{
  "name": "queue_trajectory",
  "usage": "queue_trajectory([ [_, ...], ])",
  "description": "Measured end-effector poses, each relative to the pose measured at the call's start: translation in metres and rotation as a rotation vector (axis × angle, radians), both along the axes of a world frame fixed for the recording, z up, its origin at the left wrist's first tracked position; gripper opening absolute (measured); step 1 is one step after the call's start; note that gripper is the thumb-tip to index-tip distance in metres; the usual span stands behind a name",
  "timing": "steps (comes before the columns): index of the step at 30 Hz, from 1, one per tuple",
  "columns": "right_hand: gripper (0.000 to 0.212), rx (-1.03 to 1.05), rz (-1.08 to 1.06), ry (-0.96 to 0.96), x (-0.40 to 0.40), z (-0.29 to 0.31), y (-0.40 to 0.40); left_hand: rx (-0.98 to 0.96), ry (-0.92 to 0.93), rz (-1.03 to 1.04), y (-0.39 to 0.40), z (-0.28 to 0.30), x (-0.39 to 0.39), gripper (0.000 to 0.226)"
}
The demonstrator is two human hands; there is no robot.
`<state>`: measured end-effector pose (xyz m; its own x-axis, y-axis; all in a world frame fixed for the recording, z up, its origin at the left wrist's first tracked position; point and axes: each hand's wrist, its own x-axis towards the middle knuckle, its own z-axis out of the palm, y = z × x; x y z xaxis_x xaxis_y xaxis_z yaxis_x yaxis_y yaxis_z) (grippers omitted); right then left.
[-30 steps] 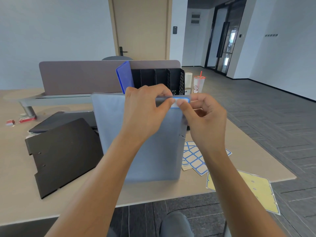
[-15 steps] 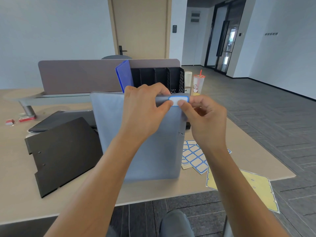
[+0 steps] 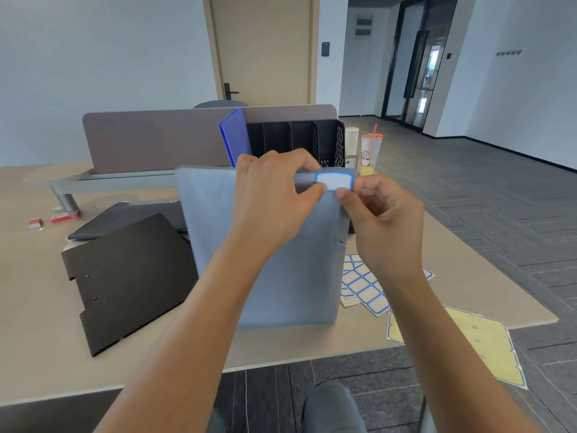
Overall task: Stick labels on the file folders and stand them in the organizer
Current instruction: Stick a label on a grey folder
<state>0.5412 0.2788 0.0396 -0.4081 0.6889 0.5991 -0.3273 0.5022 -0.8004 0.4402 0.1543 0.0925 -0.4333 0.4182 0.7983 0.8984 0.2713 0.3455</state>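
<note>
You have the grey folder point(image 3: 265, 245) standing upright on its bottom edge on the desk point(image 3: 40, 307), and your left hand point(image 3: 271, 195) is curled over its top edge, fingers behind and thumb in front, gripping it firmly. Your right hand point(image 3: 384, 220) is at the top right corner, thumb tip on the lower edge of the blue-bordered label point(image 3: 334, 181), which sits on the folder's narrow top strip; the other fingers are curled and hold nothing that shows. The folder looks light and fairly stiff, a thin plastic board that may flex if you push on its middle, so keep your hold at the top edge, close beside the label, where your left hand backs up the pressure. The label itself is thin paper: it will likely crease or trap air if rubbed unevenly, so smooth it from one end to the other. The black organizer point(image 3: 299, 139) stands just behind, with a blue folder point(image 3: 234, 135) already in its left slot and the other slots open. A black folder point(image 3: 125, 276) lies flat to your left, apparently waiting its turn, and the label sheets point(image 3: 365, 285) lie just right of the grey folder, with a yellow backing sheet point(image 3: 487, 345) hanging over the desk's near corner
</note>
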Motion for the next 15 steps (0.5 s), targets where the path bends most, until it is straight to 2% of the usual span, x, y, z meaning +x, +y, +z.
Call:
queue_trajectory([
  [7,0.005,-0.043,-0.006,0.006,0.0007,0.0072,-0.0021,0.014,-0.043,-0.068,-0.0018,0.0024,-0.0032,0.003],
  [15,0.013,0.036,-0.076,0.033,-0.0023,0.0068,-0.0062,0.070,-0.141,-0.127,-0.0026,0.0038,-0.0033,0.009],
])
